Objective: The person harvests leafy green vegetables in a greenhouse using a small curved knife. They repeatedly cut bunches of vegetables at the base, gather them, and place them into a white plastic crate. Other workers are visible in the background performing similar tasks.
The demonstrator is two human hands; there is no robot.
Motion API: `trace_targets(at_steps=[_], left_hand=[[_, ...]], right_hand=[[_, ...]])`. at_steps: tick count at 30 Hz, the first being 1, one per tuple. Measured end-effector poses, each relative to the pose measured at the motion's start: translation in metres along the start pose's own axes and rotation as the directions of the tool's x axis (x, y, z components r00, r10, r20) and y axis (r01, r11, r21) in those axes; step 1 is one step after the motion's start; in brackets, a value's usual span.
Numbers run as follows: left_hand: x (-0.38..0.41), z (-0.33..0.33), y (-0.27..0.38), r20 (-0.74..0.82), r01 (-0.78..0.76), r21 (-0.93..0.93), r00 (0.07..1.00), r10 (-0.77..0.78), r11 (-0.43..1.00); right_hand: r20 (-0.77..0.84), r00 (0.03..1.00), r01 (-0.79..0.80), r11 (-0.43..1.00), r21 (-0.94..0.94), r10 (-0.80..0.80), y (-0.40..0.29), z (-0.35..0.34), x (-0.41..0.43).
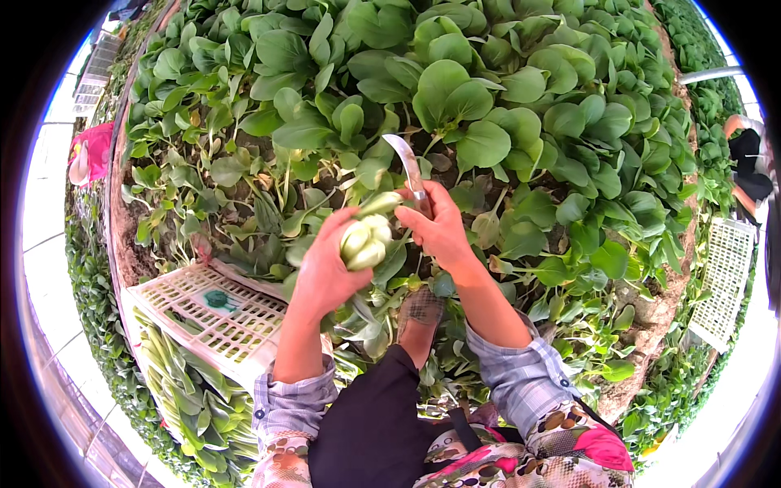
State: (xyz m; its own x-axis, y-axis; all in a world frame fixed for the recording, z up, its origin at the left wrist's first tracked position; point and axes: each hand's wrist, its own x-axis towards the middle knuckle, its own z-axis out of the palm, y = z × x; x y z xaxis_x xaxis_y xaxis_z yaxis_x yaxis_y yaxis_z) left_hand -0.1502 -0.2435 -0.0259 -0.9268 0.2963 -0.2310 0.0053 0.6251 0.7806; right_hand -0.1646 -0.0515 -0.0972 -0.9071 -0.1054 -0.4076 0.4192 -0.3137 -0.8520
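My left hand [332, 262] is closed around a head of bok choy [366, 241], its pale stem bases facing up and its leaves hanging below. My right hand [436, 229] grips the handle of a small curved harvesting knife [407, 160], whose blade points up and to the left. The right thumb and fingers are close to a loose-looking outer stalk [381, 203] at the top of the head; whether they pinch it is unclear. Rows of growing leafy greens [454, 100] fill the bed beyond both hands.
A white plastic crate [210, 320] with cut greens [195, 396] stands at my lower left. My shoe [421, 305] is among low plants. Another white crate [723, 280] and part of a person [747, 158] are at the right edge. A pink bag [94, 152] lies far left.
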Motion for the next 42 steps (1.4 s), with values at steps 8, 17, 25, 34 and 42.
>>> trace_targets(at_steps=[8,17,25,34,42], left_hand=[[-0.012,0.007,0.027,0.112,0.153,-0.561,0.988,-0.109,0.814],[-0.015,0.015,-0.013,0.052,0.072,-0.667,0.997,-0.05,0.741],[-0.007,-0.008,-0.004,-0.062,0.227,-0.304,0.964,-0.257,0.925],[0.053,0.003,0.004,0.163,-0.138,0.684,0.986,0.034,0.716],[0.129,0.026,-0.078,0.163,-0.215,0.876,0.975,0.154,0.432]], right_hand=[[-0.002,0.989,0.145,0.978,-0.149,-0.147,-0.016,-0.021,-0.027],[0.128,0.99,-0.086,0.966,0.243,0.056,-0.008,0.022,-0.032],[0.149,0.948,-0.233,0.931,-0.282,0.282,0.017,0.033,0.018],[-0.2,0.917,-0.385,0.897,-0.217,0.345,0.066,0.01,0.076],[-0.099,0.91,-0.405,0.914,-0.01,0.402,0.058,0.011,0.077]])
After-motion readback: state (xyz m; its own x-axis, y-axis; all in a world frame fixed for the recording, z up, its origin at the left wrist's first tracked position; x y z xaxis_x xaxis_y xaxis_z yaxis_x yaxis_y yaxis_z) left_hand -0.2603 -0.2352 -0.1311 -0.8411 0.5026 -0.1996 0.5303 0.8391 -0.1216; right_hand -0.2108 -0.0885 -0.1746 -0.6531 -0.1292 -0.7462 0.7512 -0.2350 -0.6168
